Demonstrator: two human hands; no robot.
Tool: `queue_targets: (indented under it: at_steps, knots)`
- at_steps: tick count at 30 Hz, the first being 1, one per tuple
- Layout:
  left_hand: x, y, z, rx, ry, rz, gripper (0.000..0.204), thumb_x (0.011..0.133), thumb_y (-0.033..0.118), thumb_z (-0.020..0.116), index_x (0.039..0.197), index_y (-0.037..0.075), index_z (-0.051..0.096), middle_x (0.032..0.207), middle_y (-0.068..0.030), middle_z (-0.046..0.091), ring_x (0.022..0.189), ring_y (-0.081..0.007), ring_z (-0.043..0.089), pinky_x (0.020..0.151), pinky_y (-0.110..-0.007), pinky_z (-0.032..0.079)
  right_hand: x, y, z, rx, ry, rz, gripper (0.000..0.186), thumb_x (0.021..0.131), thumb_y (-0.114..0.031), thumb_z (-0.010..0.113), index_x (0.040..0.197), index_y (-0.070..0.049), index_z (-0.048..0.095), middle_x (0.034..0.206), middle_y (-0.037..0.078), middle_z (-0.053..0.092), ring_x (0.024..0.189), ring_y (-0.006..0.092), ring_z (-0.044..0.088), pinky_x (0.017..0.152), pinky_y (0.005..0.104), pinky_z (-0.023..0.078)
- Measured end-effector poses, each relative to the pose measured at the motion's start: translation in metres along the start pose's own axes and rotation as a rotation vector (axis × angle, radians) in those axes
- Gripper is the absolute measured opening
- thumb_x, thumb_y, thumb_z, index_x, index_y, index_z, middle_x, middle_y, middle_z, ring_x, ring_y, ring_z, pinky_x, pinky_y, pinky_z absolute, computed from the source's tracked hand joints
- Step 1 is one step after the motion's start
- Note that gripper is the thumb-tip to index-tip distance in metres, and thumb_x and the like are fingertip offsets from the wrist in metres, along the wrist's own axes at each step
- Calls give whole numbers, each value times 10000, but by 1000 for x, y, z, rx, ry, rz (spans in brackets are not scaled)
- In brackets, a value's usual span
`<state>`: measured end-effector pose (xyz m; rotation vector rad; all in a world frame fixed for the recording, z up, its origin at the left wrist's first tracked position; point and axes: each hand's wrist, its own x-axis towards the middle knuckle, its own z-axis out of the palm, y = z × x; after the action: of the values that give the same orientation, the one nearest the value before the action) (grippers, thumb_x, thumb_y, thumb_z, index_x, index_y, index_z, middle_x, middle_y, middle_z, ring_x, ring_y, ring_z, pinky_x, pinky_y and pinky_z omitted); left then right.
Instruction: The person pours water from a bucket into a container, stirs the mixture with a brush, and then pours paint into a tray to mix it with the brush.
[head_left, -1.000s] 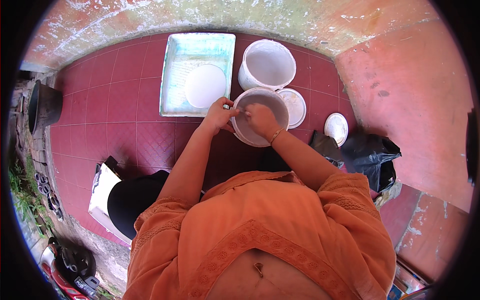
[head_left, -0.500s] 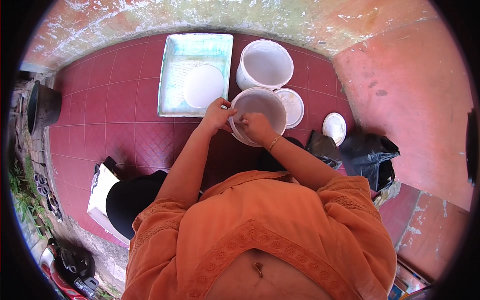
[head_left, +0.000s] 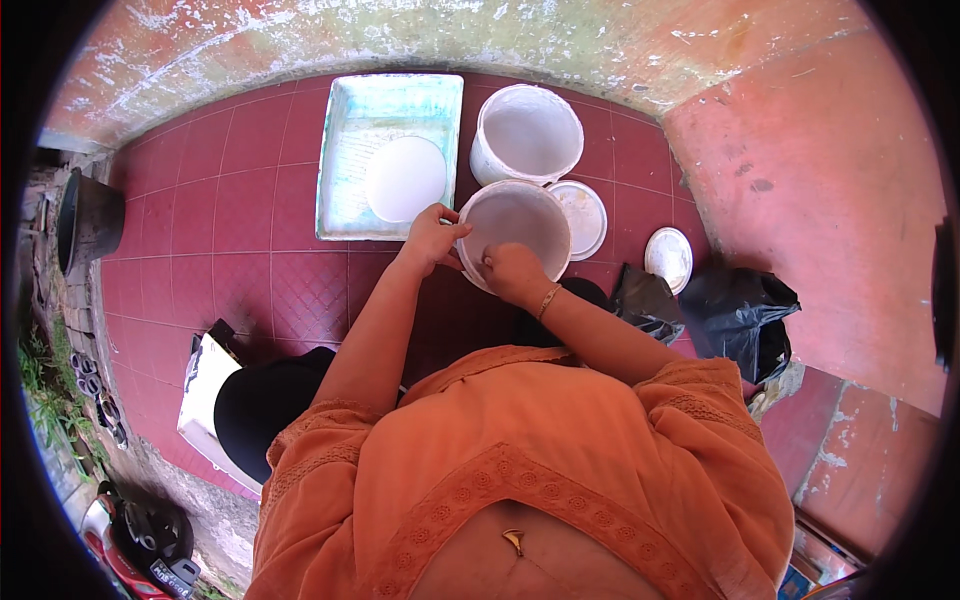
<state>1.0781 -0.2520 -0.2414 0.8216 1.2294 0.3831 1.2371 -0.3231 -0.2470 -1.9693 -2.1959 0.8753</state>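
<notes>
1. The left hand (head_left: 435, 241) is at the left rim of the near bucket (head_left: 530, 215), its grip gripping that rim with the thumb over the edge.
2. The right hand (head_left: 515, 273) is over the near side of the same bucket, its grip curled closed; I cannot tell whether anything is held inside it.
3. The near bucket, pale and round, is in front of the person on the red tiled floor (head_left: 235, 215), its mouth facing up.
4. Just beyond it is the far bucket (head_left: 527, 135), also pale and open-topped.
5. To the left of the buckets lies a rectangular tray (head_left: 392, 112), stained pale blue-green, with a round white patch (head_left: 406, 180) in its near right part.
6. A round lid (head_left: 582, 220) lies just right of the near bucket; a smaller pale lid (head_left: 669, 260) lies farther right.
7. Near that smaller lid is a black plastic bag (head_left: 738, 312).
8. A dark tub (head_left: 97, 222) is well apart, at the far left.
</notes>
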Motion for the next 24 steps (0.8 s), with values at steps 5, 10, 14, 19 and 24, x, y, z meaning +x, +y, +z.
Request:
queue_targets:
  at_steps: [5,10,14,19,24]
  knots:
    - [0,-3,-2,-7,-7,-33,383,817,189,663,1023,-66,464,931,-184,561,712,-275,621,507,-377,559,22,10,-12,83,215,-91,165,807,-183,524,800,-49,619,786,181,610,776,351,596,713,449,467]
    - [2,-7,0,-45,-1,-57,388,812,218,669,997,-65,480,915,-173,556,714,-272,616,518,-384,561,21,44,-27,-166,163,-5,173,785,-165,500,799,-48,627,808,179,621,769,351,608,705,453,475]
    - [3,-10,0,-41,19,-54,377,803,226,678,967,-62,497,890,-165,549,696,-270,608,509,-392,568,-1,23,-7,-162,13,36,165,796,-169,528,766,-50,638,786,181,629,749,358,604,698,455,471]
    - [2,-8,0,-28,30,-46,373,805,228,676,964,-61,500,890,-163,551,691,-265,607,512,-392,567,10,1,1,221,190,-85,145,787,-153,548,761,-42,636,777,193,624,741,372,598,682,455,464]
    - [-1,-8,0,-52,18,-37,377,805,233,677,967,-58,501,888,-156,554,682,-260,609,512,-392,566,29,26,-30,-23,253,-152,154,794,-155,520,837,-58,632,811,181,629,760,352,608,704,444,473]
